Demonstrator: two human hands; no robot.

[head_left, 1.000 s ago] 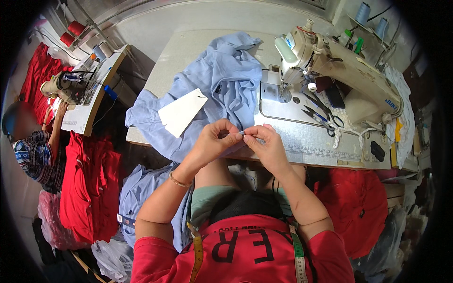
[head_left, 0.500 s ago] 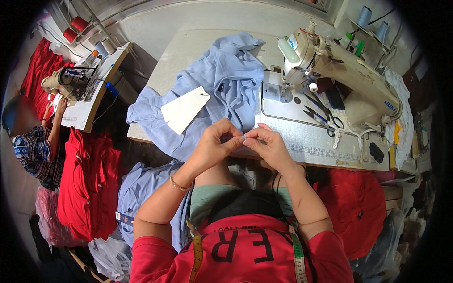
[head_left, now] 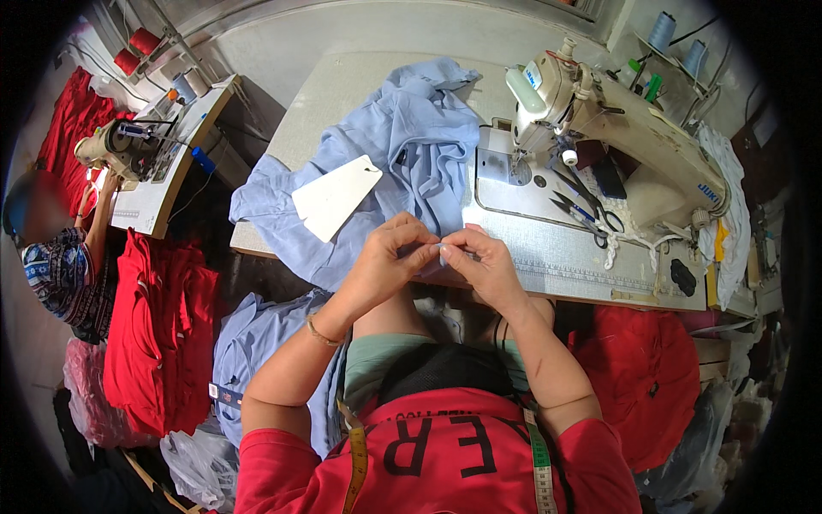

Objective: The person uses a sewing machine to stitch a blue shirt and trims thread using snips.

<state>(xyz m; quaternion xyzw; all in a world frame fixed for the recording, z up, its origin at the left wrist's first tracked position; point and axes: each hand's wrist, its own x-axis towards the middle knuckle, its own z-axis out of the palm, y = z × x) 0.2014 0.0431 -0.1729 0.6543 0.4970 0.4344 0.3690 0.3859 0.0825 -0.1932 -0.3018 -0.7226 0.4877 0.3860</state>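
A small pale-blue piece (head_left: 442,248) is held above the near edge of the counter (head_left: 301,116). It is pinched between thumb and fingers by the left hand (head_left: 390,254) and likewise by the right hand (head_left: 485,264), the tips almost meeting. Its outline is mostly hidden, and whether it is joined to anything cannot be told. It is judged to be thin cloth, light, soft and hardly fragile, though easily creased; a fingertip hold at its edges seems best suited.

On the counter's left part a blue garment (head_left: 432,103) is spread in rumpled folds, with a white card (head_left: 336,199) laid on it. On the right a sewing machine (head_left: 644,128) is mounted, and scissors (head_left: 592,200) are left near it. The far side is bounded by a pale wall (head_left: 342,36); at the far left another machine (head_left: 103,152) is being used by a co-worker (head_left: 67,278).
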